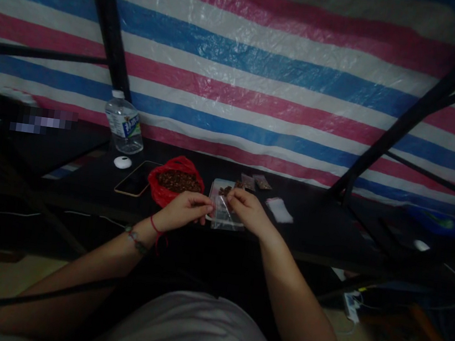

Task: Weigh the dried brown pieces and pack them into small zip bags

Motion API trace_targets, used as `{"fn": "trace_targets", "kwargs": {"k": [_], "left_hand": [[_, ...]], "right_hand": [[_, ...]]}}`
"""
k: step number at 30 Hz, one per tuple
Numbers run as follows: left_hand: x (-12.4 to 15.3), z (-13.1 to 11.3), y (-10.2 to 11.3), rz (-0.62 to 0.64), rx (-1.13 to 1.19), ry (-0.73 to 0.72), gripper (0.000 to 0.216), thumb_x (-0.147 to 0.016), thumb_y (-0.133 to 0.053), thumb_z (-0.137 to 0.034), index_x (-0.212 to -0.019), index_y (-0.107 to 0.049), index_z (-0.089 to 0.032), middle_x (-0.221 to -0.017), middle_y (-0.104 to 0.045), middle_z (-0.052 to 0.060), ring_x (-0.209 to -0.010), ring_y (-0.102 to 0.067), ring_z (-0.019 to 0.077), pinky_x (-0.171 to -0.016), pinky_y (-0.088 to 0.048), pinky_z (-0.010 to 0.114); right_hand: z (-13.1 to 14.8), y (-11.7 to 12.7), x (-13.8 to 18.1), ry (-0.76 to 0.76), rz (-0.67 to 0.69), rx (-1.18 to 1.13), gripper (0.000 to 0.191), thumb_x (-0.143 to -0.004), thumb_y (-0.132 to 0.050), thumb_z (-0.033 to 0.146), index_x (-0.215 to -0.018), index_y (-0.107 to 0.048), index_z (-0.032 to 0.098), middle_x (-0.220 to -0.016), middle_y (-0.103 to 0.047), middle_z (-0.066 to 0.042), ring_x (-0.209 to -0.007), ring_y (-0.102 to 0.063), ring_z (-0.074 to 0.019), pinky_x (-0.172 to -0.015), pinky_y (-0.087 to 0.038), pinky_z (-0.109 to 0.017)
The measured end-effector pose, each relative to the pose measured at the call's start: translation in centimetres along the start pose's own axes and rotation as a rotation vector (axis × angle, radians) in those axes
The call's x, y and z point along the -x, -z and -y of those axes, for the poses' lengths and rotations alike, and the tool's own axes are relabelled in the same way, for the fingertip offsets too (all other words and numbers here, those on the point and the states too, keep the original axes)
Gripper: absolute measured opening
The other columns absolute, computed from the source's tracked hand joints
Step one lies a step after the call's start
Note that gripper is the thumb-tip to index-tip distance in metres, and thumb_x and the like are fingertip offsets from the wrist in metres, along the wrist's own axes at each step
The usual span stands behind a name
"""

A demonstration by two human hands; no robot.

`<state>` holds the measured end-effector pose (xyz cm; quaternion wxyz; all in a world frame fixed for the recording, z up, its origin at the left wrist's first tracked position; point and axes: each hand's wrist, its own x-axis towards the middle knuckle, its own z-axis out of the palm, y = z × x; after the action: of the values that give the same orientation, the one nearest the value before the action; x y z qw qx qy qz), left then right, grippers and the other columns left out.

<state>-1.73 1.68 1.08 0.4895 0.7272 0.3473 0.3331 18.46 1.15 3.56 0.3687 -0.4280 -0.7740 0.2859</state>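
A small clear plastic bag hangs between my two hands at the table's front edge. My left hand pinches its left upper side, fingers closed. My right hand is closed at its upper right, thumb and forefinger pressed together; whether a brown piece is also between them cannot be made out. Behind the bag is a light-rimmed flat tray with small brown pieces on it, partly hidden by my right hand. Left of it, a red plastic bag lies open, full of similar brown pieces.
Two small filled bags lie behind the tray. A stack of white-looking small bags lies to the right. On the left are a phone, a white mouse and a plastic bottle. Dark metal posts frame the table.
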Motion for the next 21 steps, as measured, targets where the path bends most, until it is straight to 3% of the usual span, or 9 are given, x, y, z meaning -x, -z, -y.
{"fn": "trace_targets", "kwargs": {"k": [2, 4, 6, 8, 13, 16, 21], "left_hand": [[0.0, 0.0, 0.0, 0.03, 0.016, 0.026, 0.027, -0.076, -0.059, -0.041, -0.074, -0.065, -0.014, -0.062, -0.064, 0.002, -0.049, -0.055, 0.0089, -0.045, -0.039, 0.018], [-0.1, 0.2, -0.1, 0.016, 0.027, 0.051, 0.025, -0.076, -0.06, -0.039, -0.074, -0.064, -0.015, -0.062, -0.064, 0.001, -0.049, -0.055, 0.0088, -0.044, -0.038, 0.018], [-0.4, 0.6, -0.3, -0.063, 0.025, 0.072, 0.024, -0.077, -0.059, -0.038, -0.073, -0.062, -0.015, -0.063, -0.064, 0.001, -0.05, -0.055, 0.0088, -0.043, -0.038, 0.018], [-0.7, 1.0, -0.6, -0.161, 0.011, 0.085, 0.025, -0.078, -0.057, -0.04, -0.074, -0.061, -0.015, -0.061, -0.063, 0.001, -0.048, -0.053, 0.0084, -0.043, -0.038, 0.018], [-0.8, 1.5, -1.6, -0.24, -0.029, 0.034, 0.026, -0.078, -0.056, -0.042, -0.074, -0.06, -0.017, -0.06, -0.061, -0.001, -0.054, -0.055, 0.0108, -0.053, -0.045, 0.021], [-0.6, 1.7, -2.3, -0.209, -0.018, -0.027, 0.025, -0.077, -0.058, -0.041, -0.073, -0.061, -0.016, -0.066, -0.063, 0.001, -0.062, -0.058, 0.0124, -0.06, -0.047, 0.023], [-0.4, 2.1, -2.7, -0.149, -0.028, -0.024, 0.029, -0.08, -0.056, -0.044, -0.076, -0.061, -0.016, -0.067, -0.062, 0.001, -0.056, -0.057, 0.0112, -0.054, -0.046, 0.022]], "right_hand": [[-0.2, -0.1, 0.4, 0.006, -0.029, 0.046, 0.021, -0.086, -0.045, 0.027, -0.071, -0.056, 0.017, -0.068, -0.056, 0.002, -0.065, -0.051, -0.0112, -0.062, -0.039, -0.022], [-0.5, -0.1, 0.8, 0.02, -0.178, 0.101, 0.014, -0.083, -0.049, 0.026, -0.084, -0.06, 0.018, -0.081, -0.062, -0.002, -0.076, -0.056, -0.0147, -0.069, -0.043, -0.026], [-0.7, -0.2, 1.4, 0.052, -0.392, 0.206, 0.018, -0.081, -0.054, 0.026, -0.095, -0.061, 0.019, -0.097, -0.063, -0.006, -0.093, -0.057, -0.0194, -0.08, -0.044, -0.031], [-0.4, -0.3, 1.9, 0.07, -0.463, 0.296, 0.018, -0.081, -0.055, 0.026, -0.096, -0.064, 0.02, -0.101, -0.064, -0.007, -0.1, -0.056, -0.0216, -0.087, -0.043, -0.035], [0.7, -1.8, 2.7, -0.026, -0.098, 0.237, 0.027, -0.079, -0.062, 0.035, -0.102, -0.068, 0.022, -0.095, -0.07, -0.006, -0.08, -0.063, -0.018, -0.075, -0.046, -0.03], [0.4, -2.6, 2.6, -0.057, -0.008, 0.157, 0.027, -0.077, -0.065, 0.033, -0.1, -0.07, 0.021, -0.085, -0.071, -0.003, -0.071, -0.062, -0.0154, -0.066, -0.044, -0.025], [-0.7, -2.4, 2.2, -0.043, 0.102, 0.008, 0.02, -0.084, -0.054, 0.024, -0.089, -0.072, 0.019, -0.079, -0.07, 0.0, -0.072, -0.06, -0.0127, -0.064, -0.041, -0.021]]}}
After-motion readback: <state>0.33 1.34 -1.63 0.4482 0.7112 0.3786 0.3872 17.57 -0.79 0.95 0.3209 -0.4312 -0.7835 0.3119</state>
